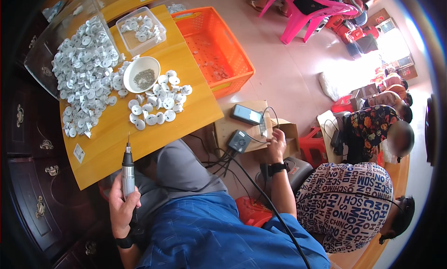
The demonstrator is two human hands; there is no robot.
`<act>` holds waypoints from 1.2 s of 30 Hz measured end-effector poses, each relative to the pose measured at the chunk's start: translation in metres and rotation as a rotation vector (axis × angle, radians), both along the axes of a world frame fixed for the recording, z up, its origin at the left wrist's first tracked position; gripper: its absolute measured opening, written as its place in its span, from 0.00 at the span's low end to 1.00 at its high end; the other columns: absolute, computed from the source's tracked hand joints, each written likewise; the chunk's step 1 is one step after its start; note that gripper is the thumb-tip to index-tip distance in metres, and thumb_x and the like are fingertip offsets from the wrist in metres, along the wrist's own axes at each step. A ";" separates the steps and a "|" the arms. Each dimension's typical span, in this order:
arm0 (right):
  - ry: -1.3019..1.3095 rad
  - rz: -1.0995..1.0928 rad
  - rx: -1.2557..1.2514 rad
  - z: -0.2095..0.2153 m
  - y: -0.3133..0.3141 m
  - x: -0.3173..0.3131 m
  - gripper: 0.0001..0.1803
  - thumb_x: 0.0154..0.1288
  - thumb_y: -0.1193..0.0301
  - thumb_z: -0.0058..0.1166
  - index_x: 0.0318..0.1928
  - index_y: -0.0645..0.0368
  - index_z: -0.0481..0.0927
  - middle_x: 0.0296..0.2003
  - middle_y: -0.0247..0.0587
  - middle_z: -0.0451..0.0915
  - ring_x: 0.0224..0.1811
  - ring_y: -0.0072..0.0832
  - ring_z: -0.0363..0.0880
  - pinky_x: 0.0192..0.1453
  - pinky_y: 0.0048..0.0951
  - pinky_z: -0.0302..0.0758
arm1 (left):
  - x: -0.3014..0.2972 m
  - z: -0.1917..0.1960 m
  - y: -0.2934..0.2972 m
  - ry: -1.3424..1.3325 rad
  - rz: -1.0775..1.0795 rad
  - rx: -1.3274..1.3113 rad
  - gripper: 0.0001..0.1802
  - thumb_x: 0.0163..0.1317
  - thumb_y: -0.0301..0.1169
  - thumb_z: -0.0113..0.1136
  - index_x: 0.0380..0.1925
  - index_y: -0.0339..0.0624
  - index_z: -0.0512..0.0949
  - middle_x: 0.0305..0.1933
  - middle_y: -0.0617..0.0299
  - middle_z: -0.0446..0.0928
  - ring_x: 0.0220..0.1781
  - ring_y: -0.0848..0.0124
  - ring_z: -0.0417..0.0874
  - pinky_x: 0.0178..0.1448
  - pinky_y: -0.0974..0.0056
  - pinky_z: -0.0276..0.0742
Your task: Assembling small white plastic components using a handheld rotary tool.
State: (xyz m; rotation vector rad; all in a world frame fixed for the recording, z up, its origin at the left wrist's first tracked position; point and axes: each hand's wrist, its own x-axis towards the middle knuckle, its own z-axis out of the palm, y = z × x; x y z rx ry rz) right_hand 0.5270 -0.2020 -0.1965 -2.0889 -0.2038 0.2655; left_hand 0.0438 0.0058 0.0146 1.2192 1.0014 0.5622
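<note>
My left hand [123, 205] is wrapped round a silver-and-black electric screwdriver [128, 177], its thin bit pointing up beside the table's front edge. Out to the right, my right hand [277, 144] has its fingers curled at a thin black cable [272, 111]. That cable loops by a grey handheld device [247, 114] and a black power adapter [239, 141], both lying on a cardboard box [222, 125]. On the yellow table [139, 145] are several loose white round plastic parts [160, 101]. Beside them, a white bowl [154, 64] holds small metal screws [145, 78].
A large clear bin [39, 59] spills a heap of white parts [84, 69] at the left. Behind stands a small clear tub [161, 37]. An orange crate [237, 52] adjoins the table. A pink chair [298, 17] and seated people [347, 206] occupy the right side.
</note>
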 end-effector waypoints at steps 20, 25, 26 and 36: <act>0.579 1.407 0.277 0.162 0.223 -0.287 0.07 0.73 0.70 0.57 0.44 0.61 0.78 0.33 0.29 0.78 0.32 0.16 0.77 0.37 0.19 0.76 | -0.056 0.000 -0.011 -0.004 0.225 -0.008 0.35 0.65 0.28 0.66 0.70 0.36 0.63 0.37 0.66 0.74 0.30 0.82 0.75 0.34 0.73 0.75; -0.256 1.296 0.389 0.150 0.321 -0.361 0.17 0.64 0.71 0.61 0.53 0.56 0.78 0.42 0.51 0.81 0.33 0.39 0.84 0.40 0.38 0.81 | -0.078 0.013 -0.023 -0.031 0.391 0.052 0.32 0.65 0.23 0.62 0.68 0.35 0.63 0.35 0.66 0.75 0.28 0.81 0.75 0.33 0.73 0.75; -0.257 1.303 0.401 0.150 0.333 -0.372 0.17 0.64 0.71 0.61 0.53 0.56 0.78 0.42 0.51 0.81 0.33 0.39 0.84 0.40 0.38 0.81 | -0.084 0.013 -0.025 -0.029 0.410 0.062 0.31 0.65 0.23 0.61 0.68 0.34 0.64 0.34 0.66 0.75 0.28 0.80 0.75 0.33 0.73 0.74; -0.501 1.371 0.071 0.131 0.380 -0.410 0.12 0.63 0.64 0.60 0.43 0.56 0.79 0.42 0.53 0.79 0.41 0.52 0.83 0.43 0.49 0.80 | -0.101 0.010 -0.034 -0.060 0.479 0.066 0.30 0.66 0.23 0.62 0.67 0.32 0.64 0.32 0.66 0.75 0.27 0.80 0.75 0.33 0.73 0.73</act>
